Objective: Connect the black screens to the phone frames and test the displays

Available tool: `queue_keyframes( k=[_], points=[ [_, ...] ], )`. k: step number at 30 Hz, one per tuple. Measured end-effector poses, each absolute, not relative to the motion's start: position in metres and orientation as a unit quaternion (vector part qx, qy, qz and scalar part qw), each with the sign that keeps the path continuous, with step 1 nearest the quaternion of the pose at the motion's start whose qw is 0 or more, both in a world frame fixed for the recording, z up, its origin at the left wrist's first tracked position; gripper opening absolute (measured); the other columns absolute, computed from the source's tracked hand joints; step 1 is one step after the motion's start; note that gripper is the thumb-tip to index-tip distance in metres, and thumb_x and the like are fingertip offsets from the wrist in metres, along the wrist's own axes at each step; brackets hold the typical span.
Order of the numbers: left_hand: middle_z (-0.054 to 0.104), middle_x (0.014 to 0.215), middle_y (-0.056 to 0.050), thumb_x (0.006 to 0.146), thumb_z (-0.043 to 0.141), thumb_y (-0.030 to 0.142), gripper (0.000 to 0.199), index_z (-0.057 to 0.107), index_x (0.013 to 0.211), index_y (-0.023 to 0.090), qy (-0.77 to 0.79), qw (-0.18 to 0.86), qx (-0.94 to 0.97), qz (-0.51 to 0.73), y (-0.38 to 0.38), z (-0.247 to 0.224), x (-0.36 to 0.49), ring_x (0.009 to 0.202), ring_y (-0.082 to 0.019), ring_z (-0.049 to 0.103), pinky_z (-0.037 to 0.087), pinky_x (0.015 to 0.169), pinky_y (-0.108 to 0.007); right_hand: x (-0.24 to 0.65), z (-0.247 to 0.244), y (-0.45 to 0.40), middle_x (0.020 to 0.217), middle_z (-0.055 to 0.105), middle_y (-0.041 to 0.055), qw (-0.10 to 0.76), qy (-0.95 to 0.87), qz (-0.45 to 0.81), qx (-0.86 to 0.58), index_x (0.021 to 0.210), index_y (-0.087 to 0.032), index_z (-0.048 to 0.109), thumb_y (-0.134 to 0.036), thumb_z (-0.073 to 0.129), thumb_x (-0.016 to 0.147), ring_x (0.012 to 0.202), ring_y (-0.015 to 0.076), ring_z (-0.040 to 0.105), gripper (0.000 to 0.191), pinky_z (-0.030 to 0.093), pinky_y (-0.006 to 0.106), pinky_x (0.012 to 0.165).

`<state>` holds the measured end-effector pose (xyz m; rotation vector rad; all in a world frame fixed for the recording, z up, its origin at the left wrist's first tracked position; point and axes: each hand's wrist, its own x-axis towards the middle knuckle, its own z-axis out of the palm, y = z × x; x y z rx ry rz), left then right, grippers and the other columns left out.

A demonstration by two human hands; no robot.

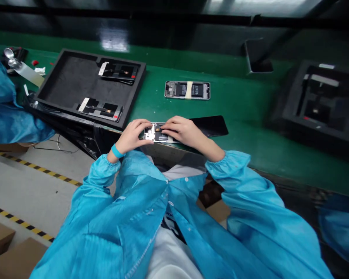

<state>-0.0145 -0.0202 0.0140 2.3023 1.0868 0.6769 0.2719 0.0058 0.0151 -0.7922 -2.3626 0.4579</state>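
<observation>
An opened phone (149,133) lies at the table's near edge, its inner parts facing up. My left hand (133,135) grips its left end, thumb on the near side and fingers on the far side. My right hand (184,131) reaches over the phone from the right, its fingertips pinched at a small flex connector (158,130) near the middle. A dark phone screen panel (212,126) lies just behind and right of my right hand. Farther back, another opened phone (170,90) has a strip of pale tape across its battery.
A black foam tray (66,83) with several screen assemblies stands at the left. Another dark tray (296,112) is at the right, blurred. A dark phone-like slab (258,58) lies at the back right. Someone's blue sleeve (6,100) shows at the left edge.
</observation>
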Motion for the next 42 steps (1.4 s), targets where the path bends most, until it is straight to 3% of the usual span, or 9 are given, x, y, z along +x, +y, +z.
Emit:
queue_keyframes(
  k=[9, 20, 27, 34, 39, 42],
  points=[
    [0.065, 0.141, -0.018, 0.092, 0.076, 0.070, 0.071, 0.069, 0.140, 0.019, 0.394, 0.216, 0.858, 0.250, -0.020, 0.008, -0.016, 0.134, -0.033, 0.060, 0.046, 0.117, -0.048, 0.267, 0.014, 0.002, 0.102, 0.076, 0.0134, 0.295, -0.893, 0.152, -0.305, 0.109, -0.016, 0.082, -0.042, 0.058, 0.111, 0.093, 0.0231, 0.068, 0.036, 0.055, 0.039, 0.082],
    [0.063, 0.147, -0.018, 0.103, 0.064, 0.061, 0.056, 0.070, 0.147, 0.027, 0.346, 0.134, 0.911, 0.179, -0.017, 0.008, -0.018, 0.136, -0.035, 0.057, 0.044, 0.118, -0.055, 0.268, 0.014, 0.004, 0.100, 0.074, 0.0128, 0.284, -0.901, 0.145, -0.295, 0.109, -0.015, 0.082, -0.042, 0.056, 0.111, 0.093, 0.0230, 0.066, 0.038, 0.053, 0.038, 0.083],
    [0.066, 0.144, -0.021, 0.113, 0.049, 0.049, 0.055, 0.063, 0.152, 0.014, 0.296, 0.059, 0.948, 0.097, -0.016, 0.024, -0.011, 0.139, -0.035, 0.058, 0.049, 0.112, -0.049, 0.267, 0.016, 0.005, 0.103, 0.074, 0.0144, 0.264, -0.907, 0.145, -0.295, 0.112, -0.014, 0.082, -0.041, 0.055, 0.111, 0.096, 0.0243, 0.066, 0.038, 0.050, 0.039, 0.086],
    [0.065, 0.140, -0.017, 0.112, 0.054, 0.046, 0.041, 0.072, 0.141, 0.024, 0.303, 0.112, 0.912, 0.253, -0.004, 0.004, -0.017, 0.132, -0.028, 0.063, 0.056, 0.112, -0.050, 0.264, 0.018, 0.001, 0.109, 0.072, 0.0151, 0.222, -0.919, 0.105, -0.309, 0.124, -0.020, 0.083, -0.040, 0.050, 0.113, 0.098, 0.0246, 0.062, 0.041, 0.044, 0.037, 0.085],
    [0.059, 0.147, -0.019, 0.104, 0.067, 0.055, 0.064, 0.058, 0.157, 0.019, 0.339, 0.168, 0.868, 0.322, -0.011, -0.006, -0.018, 0.140, -0.030, 0.061, 0.052, 0.121, -0.050, 0.263, 0.016, -0.002, 0.112, 0.071, 0.0154, 0.224, -0.924, 0.072, -0.301, 0.124, -0.020, 0.083, -0.039, 0.047, 0.114, 0.097, 0.0240, 0.060, 0.042, 0.042, 0.037, 0.084],
    [0.060, 0.146, -0.019, 0.104, 0.066, 0.056, 0.063, 0.059, 0.154, 0.018, 0.353, 0.178, 0.865, 0.308, -0.014, -0.003, -0.016, 0.139, -0.030, 0.061, 0.052, 0.122, -0.051, 0.264, 0.016, -0.001, 0.110, 0.071, 0.0146, 0.215, -0.926, 0.064, -0.303, 0.127, -0.021, 0.082, -0.037, 0.047, 0.114, 0.095, 0.0234, 0.058, 0.041, 0.039, 0.037, 0.082]
  ],
)
